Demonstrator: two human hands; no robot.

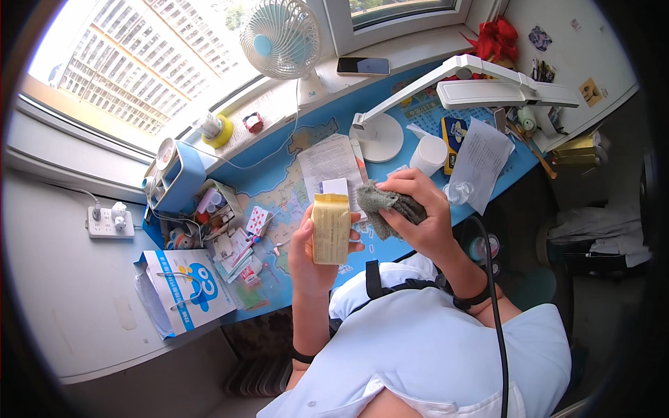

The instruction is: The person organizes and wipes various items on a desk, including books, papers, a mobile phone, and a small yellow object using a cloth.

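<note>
My left hand (308,245) holds a small yellow packet (331,229) upright, its printed side facing me. Just to the right, my right hand (418,214) grips a crumpled grey-green cloth (384,209); a narrow gap parts cloth and packet. Both hands are raised over the desk, which has a map-printed cover (282,196). Behind the packet lie printed sheets (332,162) and a small white box or card (335,186). A white cylindrical container (428,155) and a clear glass or plastic vessel (460,193) are beyond my right hand.
A white desk lamp (377,137) stands at the back. On the sill are a fan (280,39) and a phone (363,66). A paper bag (191,290), playing cards (258,220) and a filled organizer (180,172) occupy the left. A black cable (496,313) hangs by my right arm.
</note>
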